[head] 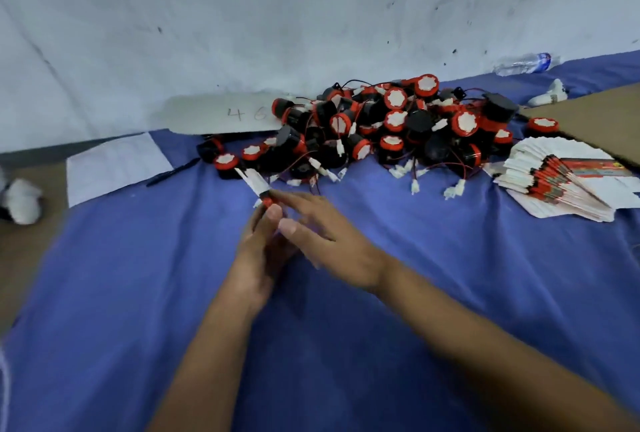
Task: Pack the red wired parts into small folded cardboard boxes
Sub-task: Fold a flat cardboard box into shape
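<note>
Nearest the camera, over the blue cloth [346,345], a flat, unfolded box blank [255,185] is held in the left hand [258,251], whose fingers are curled round its lower end. The right hand [325,241] is laid beside it with fingers mostly extended, touching the blank (blur hides whether anything is pinched). Folding of this one box appears just begun.

Farther out, to the right, a fanned stack of flat blanks [561,185] is seen, none yet folded. Beyond the hands, a large pile of red wired parts [391,130] lies loose against the wall. No finished or filled box is visible, so nearly all of the packing is judged to remain.
</note>
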The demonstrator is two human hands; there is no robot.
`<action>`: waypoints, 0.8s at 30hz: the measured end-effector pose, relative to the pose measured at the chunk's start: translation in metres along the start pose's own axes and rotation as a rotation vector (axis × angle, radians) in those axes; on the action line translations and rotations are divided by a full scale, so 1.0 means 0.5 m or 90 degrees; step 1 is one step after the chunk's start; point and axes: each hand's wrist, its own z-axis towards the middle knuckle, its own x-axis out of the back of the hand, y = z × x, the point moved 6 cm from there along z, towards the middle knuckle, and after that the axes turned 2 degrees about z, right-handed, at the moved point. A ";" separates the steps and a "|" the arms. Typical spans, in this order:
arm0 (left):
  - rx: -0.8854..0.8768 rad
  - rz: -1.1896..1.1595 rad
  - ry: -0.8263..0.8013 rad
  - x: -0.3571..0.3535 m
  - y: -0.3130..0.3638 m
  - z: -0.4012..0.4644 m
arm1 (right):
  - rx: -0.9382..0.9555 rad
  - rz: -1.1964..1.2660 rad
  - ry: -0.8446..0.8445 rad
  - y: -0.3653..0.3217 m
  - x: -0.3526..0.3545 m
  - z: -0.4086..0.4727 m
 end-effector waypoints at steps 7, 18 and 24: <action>0.060 -0.099 -0.014 0.050 0.001 -0.020 | -0.145 0.260 0.181 0.122 0.030 -0.050; -0.134 0.116 0.060 0.010 0.000 -0.012 | -0.053 0.250 0.165 0.087 -0.005 -0.046; -0.377 0.408 0.191 0.010 0.040 -0.044 | -0.014 0.203 0.221 0.074 0.009 -0.050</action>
